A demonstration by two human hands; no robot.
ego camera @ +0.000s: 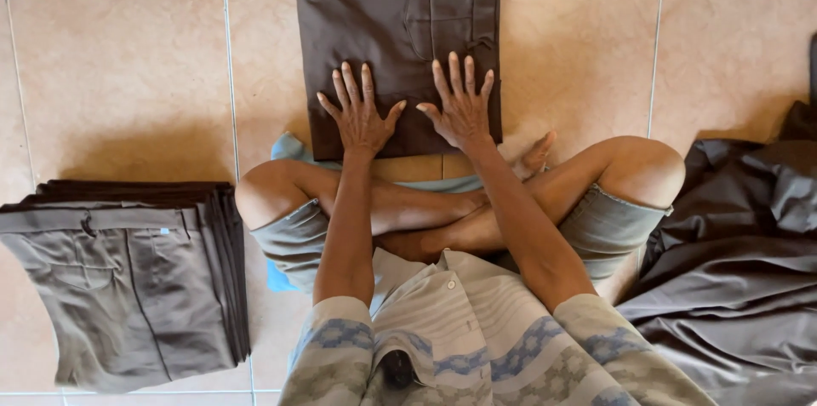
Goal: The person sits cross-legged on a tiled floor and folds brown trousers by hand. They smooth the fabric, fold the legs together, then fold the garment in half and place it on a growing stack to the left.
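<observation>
Presently, both hands are lying flat, palms down, on a folded dark brown cloth garment with a stitched back pocket [400, 40], which is resting on the beige tiled floor [128, 74] just ahead of the person's crossed legs. Left hand [359, 117] is spreading its fingers wide and pressing on the garment's near left part, close to its lower edge. Right hand [464, 108] is likewise fanning its fingers open, touching the near right part, just below the pocket. Neither hand is gripping or pinching the cloth; thumbs are pointing toward each other, slightly apart. Well to the left of the left hand, a stack of folded brown-grey trousers [128, 287] is sitting on the floor. Right of the right hand, a loose heap of dark grey cloth [732, 270] is lying.
</observation>
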